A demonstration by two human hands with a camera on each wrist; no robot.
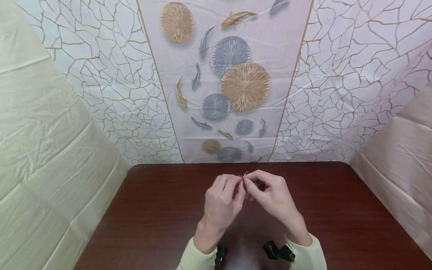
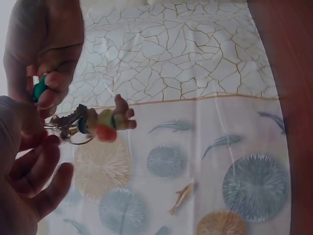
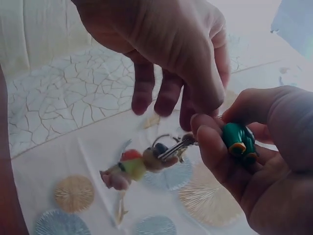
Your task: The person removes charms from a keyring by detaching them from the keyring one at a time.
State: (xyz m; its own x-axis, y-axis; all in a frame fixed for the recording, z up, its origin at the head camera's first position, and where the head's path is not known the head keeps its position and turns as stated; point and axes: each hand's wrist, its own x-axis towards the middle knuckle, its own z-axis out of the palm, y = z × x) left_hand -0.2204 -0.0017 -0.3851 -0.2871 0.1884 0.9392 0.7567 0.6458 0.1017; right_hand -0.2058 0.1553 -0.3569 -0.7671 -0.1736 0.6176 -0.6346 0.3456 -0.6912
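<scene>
Both hands meet over the far middle of the table, fingertips together at a thin metal key ring [image 1: 244, 175]. My left hand [image 1: 222, 200] pinches the ring between thumb and index finger, its other fingers spread loosely in the left wrist view. My right hand [image 1: 275, 197] pinches beside it and holds a small green figurine keychain [image 3: 238, 141] with orange trim against its curled fingers. From the fingertips dangles a second figurine keychain [image 2: 106, 123], red, yellow-green and pinkish, with a metal loop and chain. The fingers hide part of the ring.
A dark red-brown table [image 1: 152, 213] lies below the hands. Behind it hangs a white cloth [image 1: 111, 75] with gold crack lines and a fish-patterned middle panel [image 1: 189, 142]. Plain pale fabric [image 1: 50, 157] closes off the left side, and similar fabric [image 1: 398, 157] the right.
</scene>
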